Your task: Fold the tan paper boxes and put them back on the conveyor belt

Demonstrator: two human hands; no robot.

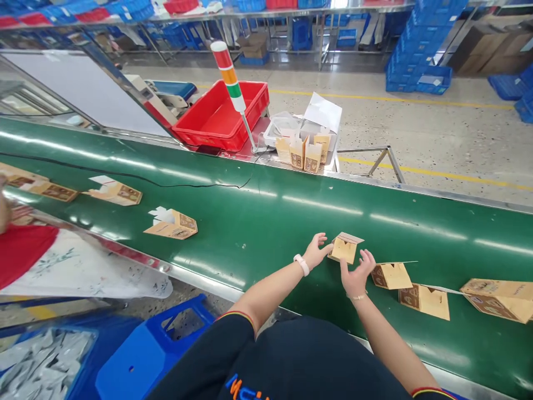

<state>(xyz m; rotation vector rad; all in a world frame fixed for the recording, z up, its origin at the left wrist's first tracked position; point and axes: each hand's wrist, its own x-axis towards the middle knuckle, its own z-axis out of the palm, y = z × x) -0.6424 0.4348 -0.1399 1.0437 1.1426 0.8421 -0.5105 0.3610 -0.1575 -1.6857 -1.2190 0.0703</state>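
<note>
- Dark shirt is filling the near edge.
- Small carton is sitting on the green belt, seemingly light, stiff yet crushable card; opposite side walls are probably offering the best hold.
- Left hand is reaching its left side; right hand is curving beside its right corner; each grip is standing wide.

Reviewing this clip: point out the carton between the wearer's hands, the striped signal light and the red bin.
Carton (pixel 344 253): head view, on its plain tan panel.
Signal light (pixel 229 76): head view, on its orange band.
Red bin (pixel 208 139): head view, on its near outer wall.
</note>
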